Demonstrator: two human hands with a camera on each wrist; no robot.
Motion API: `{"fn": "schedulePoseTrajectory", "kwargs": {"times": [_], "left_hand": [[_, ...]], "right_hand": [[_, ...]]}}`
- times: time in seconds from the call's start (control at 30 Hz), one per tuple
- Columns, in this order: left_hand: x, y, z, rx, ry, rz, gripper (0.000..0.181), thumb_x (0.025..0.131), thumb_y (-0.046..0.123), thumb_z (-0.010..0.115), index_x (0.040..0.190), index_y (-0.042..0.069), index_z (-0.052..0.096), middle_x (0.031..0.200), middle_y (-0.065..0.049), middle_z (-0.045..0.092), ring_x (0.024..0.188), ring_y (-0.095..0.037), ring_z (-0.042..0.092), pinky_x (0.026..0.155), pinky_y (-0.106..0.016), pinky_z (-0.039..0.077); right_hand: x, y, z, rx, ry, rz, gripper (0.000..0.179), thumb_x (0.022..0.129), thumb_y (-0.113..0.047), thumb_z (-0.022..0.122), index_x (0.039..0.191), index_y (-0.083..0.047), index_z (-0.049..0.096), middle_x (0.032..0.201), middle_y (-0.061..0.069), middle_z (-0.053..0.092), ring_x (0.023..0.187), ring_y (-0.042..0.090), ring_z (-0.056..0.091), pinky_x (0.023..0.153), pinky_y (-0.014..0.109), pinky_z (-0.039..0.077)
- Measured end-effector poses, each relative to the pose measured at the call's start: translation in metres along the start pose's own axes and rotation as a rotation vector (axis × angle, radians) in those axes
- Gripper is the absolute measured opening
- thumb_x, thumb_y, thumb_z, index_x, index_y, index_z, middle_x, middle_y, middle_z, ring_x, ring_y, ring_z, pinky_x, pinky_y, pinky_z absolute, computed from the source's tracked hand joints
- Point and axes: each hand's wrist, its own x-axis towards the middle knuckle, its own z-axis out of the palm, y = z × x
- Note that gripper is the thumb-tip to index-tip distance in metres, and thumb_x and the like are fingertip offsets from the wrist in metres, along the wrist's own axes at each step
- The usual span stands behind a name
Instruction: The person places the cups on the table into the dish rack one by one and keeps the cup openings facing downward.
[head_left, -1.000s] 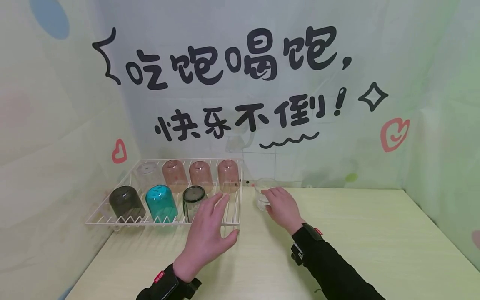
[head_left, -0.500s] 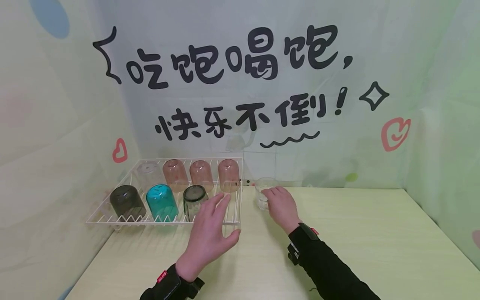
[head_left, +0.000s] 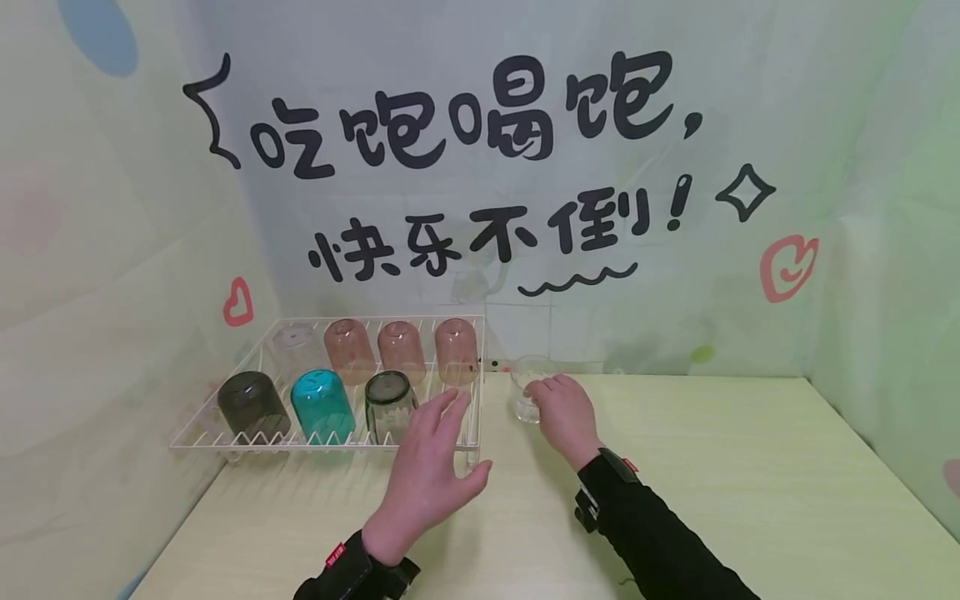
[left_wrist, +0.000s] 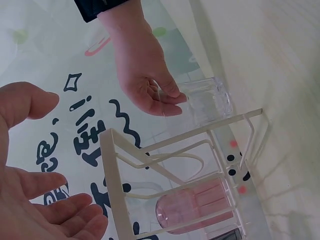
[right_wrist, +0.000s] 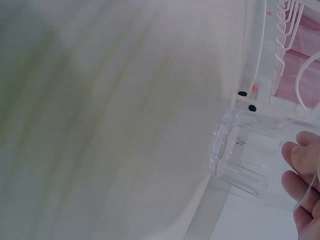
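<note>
My right hand [head_left: 566, 417] pinches the upper rim of a clear drinking glass [head_left: 527, 406], thumb and fingers curled over its edge. The glass stands upright beside the rack's right side, and its thick base shows close to the table in the right wrist view. My left hand [head_left: 427, 479] is held in front of the rack's front right corner, fingers apart and thumb out, holding nothing. Behind its fingertips a greenish-grey glass [head_left: 384, 408] sits in the white wire rack [head_left: 330, 448], partly covered by that hand.
Three pink glasses [head_left: 402, 350] and a clear one [head_left: 295, 346] stand upside down in the rack's back row. A dark grey glass [head_left: 251, 404] and a turquoise glass [head_left: 321, 400] fill the front left. Behind the table [head_left: 712, 483] hangs a printed cloth [head_left: 420, 50].
My left hand has drifted slightly right, away from the greenish-grey glass. The right hand keeps its hold on the clear glass, which has barely shifted.
</note>
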Motion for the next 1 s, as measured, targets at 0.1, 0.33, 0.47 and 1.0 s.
{"fn": "schedulePoseTrajectory", "kwargs": {"times": [0.1, 0.33, 0.47, 1.0], "left_hand": [[0.0, 0.001, 0.001, 0.002, 0.001, 0.006, 0.084, 0.066, 0.038, 0.071, 0.136, 0.01, 0.035, 0.133, -0.012, 0.039, 0.121, -0.027, 0.036, 0.096, -0.044, 0.033], [0.001, 0.003, 0.002, -0.008, 0.018, 0.007, 0.083, 0.065, 0.037, 0.072, 0.135, 0.009, 0.036, 0.133, -0.012, 0.039, 0.122, -0.026, 0.035, 0.096, -0.044, 0.033], [0.001, 0.006, 0.003, -0.026, 0.018, 0.008, 0.082, 0.066, 0.037, 0.071, 0.135, 0.01, 0.036, 0.134, -0.011, 0.038, 0.123, -0.026, 0.034, 0.096, -0.045, 0.032], [0.006, 0.017, 0.011, -0.085, 0.028, 0.029, 0.081, 0.069, 0.036, 0.069, 0.137, 0.012, 0.033, 0.137, -0.008, 0.036, 0.124, -0.024, 0.033, 0.097, -0.039, 0.032]], "right_hand": [[-0.002, -0.001, -0.002, 0.011, 0.012, 0.006, 0.017, 0.077, -0.001, 0.059, 0.089, -0.013, 0.063, 0.081, 0.0, 0.062, 0.08, 0.02, 0.054, 0.076, 0.031, 0.042], [-0.005, -0.002, -0.006, 0.046, 0.021, 0.064, 0.016, 0.077, -0.004, 0.062, 0.09, -0.013, 0.064, 0.084, 0.0, 0.063, 0.081, 0.02, 0.054, 0.077, 0.032, 0.042], [-0.007, 0.0, -0.005, 0.065, 0.01, 0.107, 0.016, 0.076, -0.005, 0.064, 0.09, -0.013, 0.064, 0.084, 0.0, 0.063, 0.081, 0.019, 0.054, 0.078, 0.032, 0.042], [-0.013, 0.002, -0.016, 0.119, -0.041, 0.246, 0.02, 0.076, -0.004, 0.065, 0.092, -0.016, 0.064, 0.083, -0.002, 0.064, 0.079, 0.017, 0.055, 0.069, 0.032, 0.044]]}}
